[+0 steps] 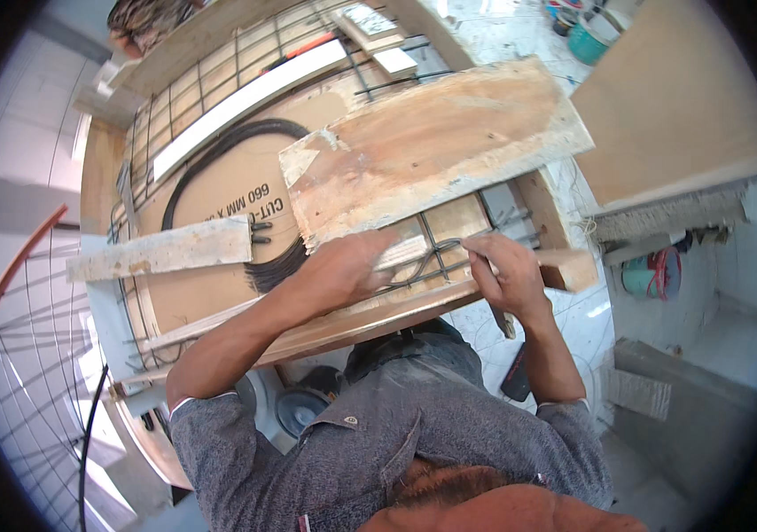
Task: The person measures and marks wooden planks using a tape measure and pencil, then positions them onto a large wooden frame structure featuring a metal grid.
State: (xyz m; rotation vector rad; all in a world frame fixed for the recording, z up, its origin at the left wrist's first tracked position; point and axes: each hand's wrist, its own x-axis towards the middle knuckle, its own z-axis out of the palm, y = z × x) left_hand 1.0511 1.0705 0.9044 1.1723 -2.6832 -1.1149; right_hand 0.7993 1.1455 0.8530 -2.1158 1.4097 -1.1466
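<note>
My right hand is closed, thumb and fingertips pinching a thin dark wire above the front of the wooden frame. A dark tool handle sticks out below that palm; its working end is hidden. My left hand is curled beside the near edge of the plywood board, where the wire runs up to it; its fingertips are partly hidden. A pale wood strip lies right by its fingers. Under the wire, crossed dark bars form a mesh inside the frame.
A bundle of dark wire curves over brown cardboard. A short board crosses the left side, and a long white strip lies farther back. Buckets stand at the far right. A round-based machine is below the frame.
</note>
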